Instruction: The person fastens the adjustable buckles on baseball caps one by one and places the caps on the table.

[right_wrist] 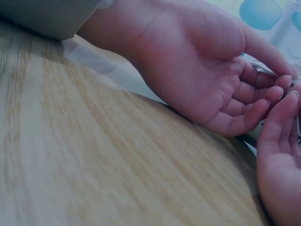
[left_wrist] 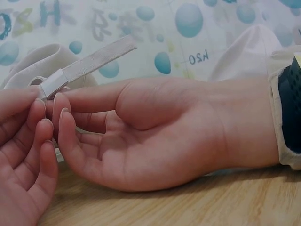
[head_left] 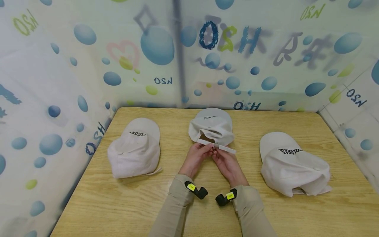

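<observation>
A white baseball cap (head_left: 211,123) with dark lettering sits at the table's far middle, its back opening towards me. Both hands meet at its white back strap (head_left: 227,149). My left hand (head_left: 196,158) pinches the strap's left side between thumb and fingers. Beside it, my right hand (head_left: 228,165) pinches the strap near the silvery clasp (left_wrist: 54,83). In the left wrist view, the strap's loose end (left_wrist: 101,57) sticks out up and to the right past the clasp. The right wrist view hides most of the strap behind the fingers.
Another white cap (head_left: 134,151) lies to the left, and a third white cap (head_left: 293,166) to the right, both with dark lettering. The wooden table (head_left: 124,207) ends at a patterned curtain (head_left: 142,89) behind and at the sides.
</observation>
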A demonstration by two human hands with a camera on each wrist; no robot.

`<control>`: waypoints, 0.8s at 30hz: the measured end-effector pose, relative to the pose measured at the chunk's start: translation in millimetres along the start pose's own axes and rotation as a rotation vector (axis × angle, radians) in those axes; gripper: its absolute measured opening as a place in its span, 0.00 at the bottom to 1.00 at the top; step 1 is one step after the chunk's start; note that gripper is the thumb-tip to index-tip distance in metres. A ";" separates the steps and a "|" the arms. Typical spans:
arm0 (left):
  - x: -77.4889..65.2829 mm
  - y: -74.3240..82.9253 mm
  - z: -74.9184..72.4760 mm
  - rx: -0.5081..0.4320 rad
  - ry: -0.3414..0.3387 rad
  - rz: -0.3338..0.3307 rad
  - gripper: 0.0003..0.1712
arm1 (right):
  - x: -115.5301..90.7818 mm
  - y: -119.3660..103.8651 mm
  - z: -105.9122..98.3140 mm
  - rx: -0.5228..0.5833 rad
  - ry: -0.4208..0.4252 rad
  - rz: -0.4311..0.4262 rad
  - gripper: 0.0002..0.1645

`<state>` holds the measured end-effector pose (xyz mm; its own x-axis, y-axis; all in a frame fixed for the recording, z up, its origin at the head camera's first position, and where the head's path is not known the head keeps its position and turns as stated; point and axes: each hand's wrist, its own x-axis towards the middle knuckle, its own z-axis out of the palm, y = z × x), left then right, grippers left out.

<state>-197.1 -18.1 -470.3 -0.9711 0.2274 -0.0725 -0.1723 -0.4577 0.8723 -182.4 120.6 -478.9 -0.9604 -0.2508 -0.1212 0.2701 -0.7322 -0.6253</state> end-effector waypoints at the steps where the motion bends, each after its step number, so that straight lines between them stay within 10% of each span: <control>1: 0.1 -0.3 -0.2 0.000 -0.001 0.001 0.03 | 0.0 0.0 -0.1 -0.002 -0.004 -0.001 0.06; 24: 0.1 -1.2 -0.4 0.033 -0.007 -0.004 0.06 | 3.6 0.3 -3.0 0.002 -0.103 -0.018 0.12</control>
<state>-197.1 -17.9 -471.6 -0.9693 0.2352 -0.0722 -0.1702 -0.4287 0.8873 -186.0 121.4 -481.8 -0.9530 -0.3013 -0.0305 0.2533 -0.7381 -0.6254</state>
